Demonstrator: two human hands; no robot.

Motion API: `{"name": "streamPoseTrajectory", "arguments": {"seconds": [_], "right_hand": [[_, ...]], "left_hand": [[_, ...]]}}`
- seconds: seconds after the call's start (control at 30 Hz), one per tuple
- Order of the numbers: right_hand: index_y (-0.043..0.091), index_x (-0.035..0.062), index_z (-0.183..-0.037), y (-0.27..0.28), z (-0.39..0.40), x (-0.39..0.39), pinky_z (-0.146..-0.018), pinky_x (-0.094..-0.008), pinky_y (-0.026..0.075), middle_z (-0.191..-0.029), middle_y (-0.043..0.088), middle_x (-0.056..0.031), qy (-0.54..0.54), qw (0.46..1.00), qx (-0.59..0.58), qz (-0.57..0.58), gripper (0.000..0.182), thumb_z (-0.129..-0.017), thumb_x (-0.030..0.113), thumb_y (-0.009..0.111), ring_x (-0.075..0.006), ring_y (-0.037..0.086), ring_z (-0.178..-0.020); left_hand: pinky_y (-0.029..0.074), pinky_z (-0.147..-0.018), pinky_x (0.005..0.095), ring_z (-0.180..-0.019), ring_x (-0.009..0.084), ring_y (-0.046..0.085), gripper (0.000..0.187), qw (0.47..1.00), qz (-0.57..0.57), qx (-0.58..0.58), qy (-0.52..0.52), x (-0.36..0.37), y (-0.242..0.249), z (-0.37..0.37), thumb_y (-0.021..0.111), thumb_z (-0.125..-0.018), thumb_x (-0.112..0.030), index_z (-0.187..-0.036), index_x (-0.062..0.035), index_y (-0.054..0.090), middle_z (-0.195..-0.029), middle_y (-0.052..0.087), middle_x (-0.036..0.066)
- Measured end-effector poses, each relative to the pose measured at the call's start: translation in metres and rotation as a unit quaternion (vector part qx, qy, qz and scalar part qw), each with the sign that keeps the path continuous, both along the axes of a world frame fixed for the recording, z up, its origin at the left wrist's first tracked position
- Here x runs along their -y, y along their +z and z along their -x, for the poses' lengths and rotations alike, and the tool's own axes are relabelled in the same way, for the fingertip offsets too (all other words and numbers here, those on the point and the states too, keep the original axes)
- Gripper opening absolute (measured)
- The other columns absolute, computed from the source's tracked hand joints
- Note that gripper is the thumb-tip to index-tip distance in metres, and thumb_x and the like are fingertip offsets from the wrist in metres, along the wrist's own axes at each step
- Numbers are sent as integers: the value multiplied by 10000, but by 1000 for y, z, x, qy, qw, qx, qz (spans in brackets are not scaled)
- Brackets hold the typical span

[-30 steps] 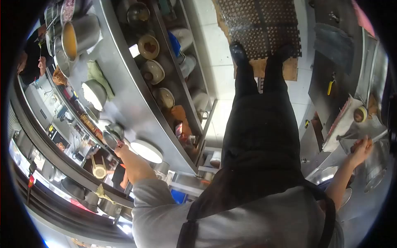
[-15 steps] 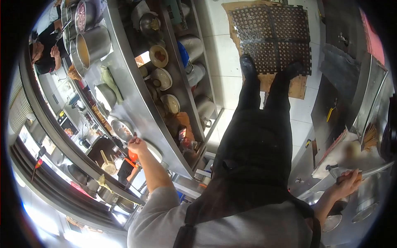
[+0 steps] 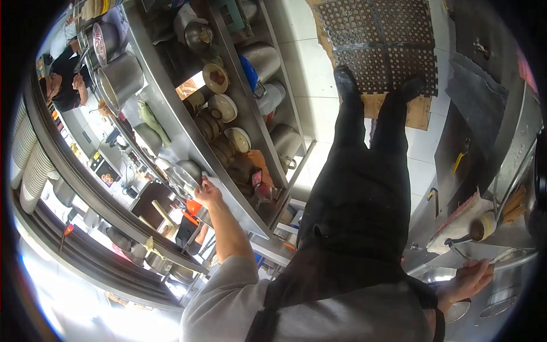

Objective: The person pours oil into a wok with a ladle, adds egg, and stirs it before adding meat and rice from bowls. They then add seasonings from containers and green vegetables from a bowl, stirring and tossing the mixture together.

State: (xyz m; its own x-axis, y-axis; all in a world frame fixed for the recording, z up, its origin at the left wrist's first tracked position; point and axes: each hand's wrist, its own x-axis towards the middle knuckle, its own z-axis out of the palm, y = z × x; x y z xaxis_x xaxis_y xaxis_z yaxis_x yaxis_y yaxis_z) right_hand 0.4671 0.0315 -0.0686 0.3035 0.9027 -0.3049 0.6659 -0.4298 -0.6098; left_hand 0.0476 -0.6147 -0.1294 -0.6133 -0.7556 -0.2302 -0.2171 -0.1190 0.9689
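Head view: ok, what was the left hand (image 3: pixel 208 192) up to?

Pinching the rim of a shallow metal bowl (image 3: pixel 188 171), grip pretty narrow. The bowl was right there at the fingertips, over the steel counter (image 3: pixel 162 97) near its edge. It was too blurry to make out anything inside.

And the right hand (image 3: pixel 472 279)?

Way over on the other side, fingers loosely bent, beside a curved metal edge (image 3: pixel 515 259). Honestly couldn't tell if it had hold of anything.

What else was around?

A green cloth (image 3: pixel 152 122) lay on the counter between the bowl and a tall steel pot (image 3: pixel 122 82). Ceramic bowls (image 3: pixel 225 108) were on the shelf underneath. Across the counter you could see a co-worker's hand (image 3: pixel 78 82). Oh, and a perforated rubber mat (image 3: pixel 379 48) on the floor by the black shoes (image 3: pixel 345 80).
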Motion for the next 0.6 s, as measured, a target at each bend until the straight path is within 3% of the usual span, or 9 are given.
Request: {"name": "streamPoseTrajectory", "arguments": {"seconds": [0.03, 0.07, 0.2, 0.3, 0.37, 0.43, 0.53, 0.6], "right_hand": [[466, 22, -984, -1, 2, 0, -561, -239, 388, -706, 510, -70, 64, 995, 69, -37, 155, -927, 136, 554, -131, 481, -609], [455, -17, -1138, -1, -5, 0, -583, -257, 395, -753, 503, -78, -42, 995, -85, 6, 271, -929, 127, 549, -145, 486, -660], [476, -11, -1074, 1, 20, 4, -634, -227, 389, -771, 481, -41, -44, 999, 2, -4, 220, -934, 146, 540, -119, 477, -679], [476, -20, -1079, -1, 6, -1, -652, -221, 385, -761, 464, -27, -23, 999, -21, 20, 245, -931, 161, 552, -115, 475, -675], [499, -7, -1163, 3, -14, -1, -678, -249, 401, -811, 468, -31, -9, 998, -48, 39, 295, -928, 158, 565, -133, 493, -708], [540, 45, -1182, 2, -20, 0, -710, -281, 423, -908, 475, -42, 207, 972, 108, 20, 257, -950, 151, 523, -149, 510, -763], [562, 88, -1204, -4, -19, 0, -734, -310, 435, -990, 460, -51, 184, 961, 205, 15, 259, -975, 155, 462, -165, 508, -801], [554, 65, -1208, -1, -7, 0, -732, -306, 438, -993, 460, -56, 162, 967, 197, 25, 270, -980, 167, 454, -165, 509, -802]], "left_hand": [[563, -613, 273, -804, 310, 623, 364, 1000, 5, 3, 0, -5, -1, -2, 377, -921, -231, -1043, 97, 477, -934, 595, 225], [569, -665, 302, -854, 326, 614, 426, 1000, -11, -5, 2, -9, -2, -5, 383, -929, -303, -1044, 94, 484, -966, 588, 222], [567, -790, 374, -973, 355, 581, 587, 999, -22, -28, 18, -25, -5, -8, 412, -917, -474, -1047, 93, 489, -1043, 561, 217], [561, -831, 389, -1002, 351, 573, 634, 998, 8, -47, 30, -16, -11, -9, 425, -899, -519, -1047, 94, 488, -1066, 553, 210], [550, -870, 395, -1020, 348, 570, 638, 998, -20, -56, 24, -4, -10, -15, 421, -899, -545, -996, 82, 489, -1089, 545, 212], [540, -890, 394, -1044, 344, 565, 643, 999, -18, -39, 26, -22, -9, -19, 412, -898, -564, -978, 71, 470, -1109, 540, 211], [533, -900, 395, -1051, 350, 563, 636, 999, -30, -30, 33, -22, -7, -22, 417, -897, -571, -982, 59, 443, -1103, 537, 210], [531, -902, 396, -1048, 353, 563, 635, 999, -18, -25, 38, -18, -7, -20, 424, -897, -566, -1005, 60, 434, -1102, 534, 210]]}}
